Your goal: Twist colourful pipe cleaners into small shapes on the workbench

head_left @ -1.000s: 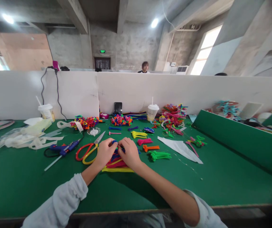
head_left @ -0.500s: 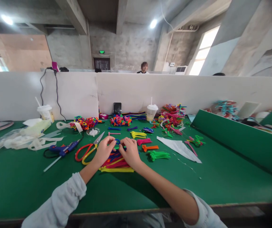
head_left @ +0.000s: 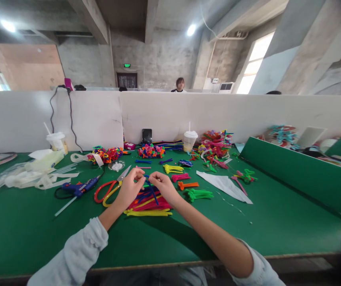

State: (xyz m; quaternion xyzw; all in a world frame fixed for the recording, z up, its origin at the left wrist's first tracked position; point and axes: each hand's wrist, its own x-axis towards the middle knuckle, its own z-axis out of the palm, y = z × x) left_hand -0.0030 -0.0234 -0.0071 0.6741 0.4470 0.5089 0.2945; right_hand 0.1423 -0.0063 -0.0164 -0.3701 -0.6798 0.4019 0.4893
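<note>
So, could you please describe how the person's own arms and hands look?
The left sleeve is pale grey-blue, gathered at the forearm; the right sleeve matches but ends higher, near the elbow. The left hand and right hand are bare, without gloves.

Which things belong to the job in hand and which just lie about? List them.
Likely the job's:
blue stem between left hand and right hand
loose coloured stems below
green bundle
scissors, untouched, perhaps a tool

Probably just lying about:
right lidded cup
left lidded cup
white sheet
</note>
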